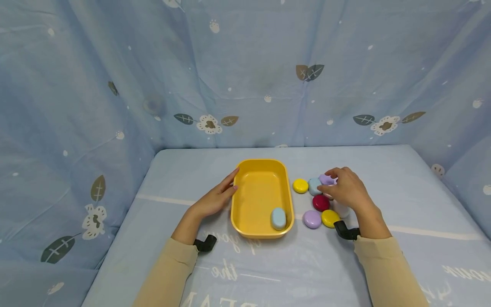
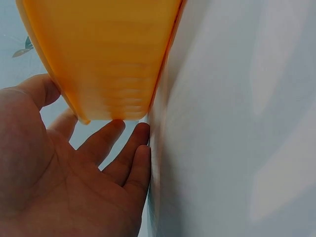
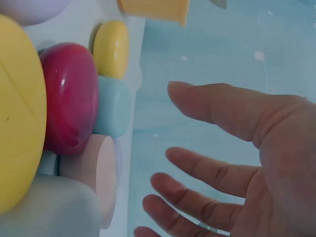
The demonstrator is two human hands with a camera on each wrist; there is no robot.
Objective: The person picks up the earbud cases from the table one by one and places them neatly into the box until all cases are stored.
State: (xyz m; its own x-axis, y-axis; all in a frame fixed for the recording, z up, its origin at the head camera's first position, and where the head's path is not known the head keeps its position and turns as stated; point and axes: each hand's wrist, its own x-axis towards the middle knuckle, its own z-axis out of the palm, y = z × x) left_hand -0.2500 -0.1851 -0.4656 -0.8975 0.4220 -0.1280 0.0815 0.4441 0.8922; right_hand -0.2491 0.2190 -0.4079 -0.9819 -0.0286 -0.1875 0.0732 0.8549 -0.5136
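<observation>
A yellow tray (image 1: 261,194) stands mid-table, with a light blue soap-like bar (image 1: 278,218) in its near right corner. My left hand (image 1: 215,199) rests against the tray's left side, fingers spread and touching its outer wall (image 2: 118,64). Over a group of smooth soap-like pieces hovers my right hand (image 1: 347,189); in the right wrist view nothing sits between its thumb and fingers. Beneath and beside it lie a light blue piece (image 1: 314,186), a purple piece (image 1: 325,178), a dark red oval piece (image 3: 71,98) and a pale pink piece (image 3: 101,173), partly hidden by the hand in the head view.
Nearer me are a purple round piece (image 1: 312,219), a yellow round piece (image 1: 330,218) and a white piece (image 1: 340,209). Another yellow piece (image 1: 300,186) lies just right of the tray. A patterned blue curtain (image 1: 245,76) hangs behind the table.
</observation>
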